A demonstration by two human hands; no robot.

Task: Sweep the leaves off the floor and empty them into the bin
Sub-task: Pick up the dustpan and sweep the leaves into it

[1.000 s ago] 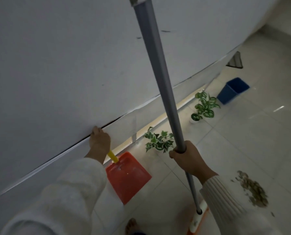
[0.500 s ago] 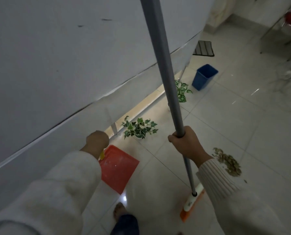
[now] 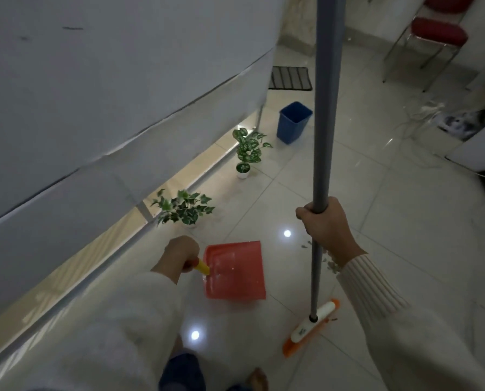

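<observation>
My right hand (image 3: 327, 225) grips the grey broom pole (image 3: 324, 122), which stands nearly upright. The broom's white and orange head (image 3: 310, 328) rests on the tiled floor at the lower right. My left hand (image 3: 179, 255) holds the yellow handle of a red dustpan (image 3: 235, 270), which hangs just above the floor between the hands. A few dry leaves (image 3: 330, 262) show on the floor beside my right wrist; most of the pile is hidden behind that arm. The blue bin (image 3: 293, 122) stands open farther off, near the end of the white wall.
A white wall panel (image 3: 108, 80) runs along the left. Two small potted plants (image 3: 183, 210) (image 3: 248, 149) stand at its foot. A dark striped mat (image 3: 290, 78) lies beyond the bin. Red chairs (image 3: 436, 35) and loose cables (image 3: 424, 114) are at the far right.
My left hand has come away from the wall with the dustpan and swung it toward the broom. The view has turned right, and my right arm now covers the leaf pile.
</observation>
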